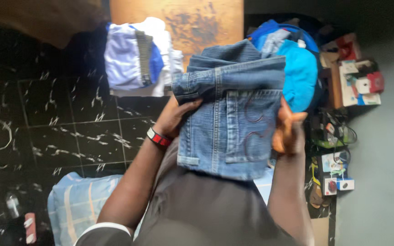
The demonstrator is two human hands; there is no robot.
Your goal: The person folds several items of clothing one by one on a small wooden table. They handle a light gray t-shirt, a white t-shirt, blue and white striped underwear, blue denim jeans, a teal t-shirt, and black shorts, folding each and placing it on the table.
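Note:
Both my hands hold up a folded pair of blue jeans in front of me, back pocket with curved stitching facing me. My left hand grips the left edge of the jeans, thumb on the front; a red and black band sits on that wrist. My right hand clasps the right edge, fingers curled around the fold. The jeans hang above my dark-clothed lap.
A stack of folded white and blue clothes lies on the black marbled tile floor. A pile of bright blue garments sits behind the jeans. Boxes and small items line the grey wall. A pale checked cloth lies lower left.

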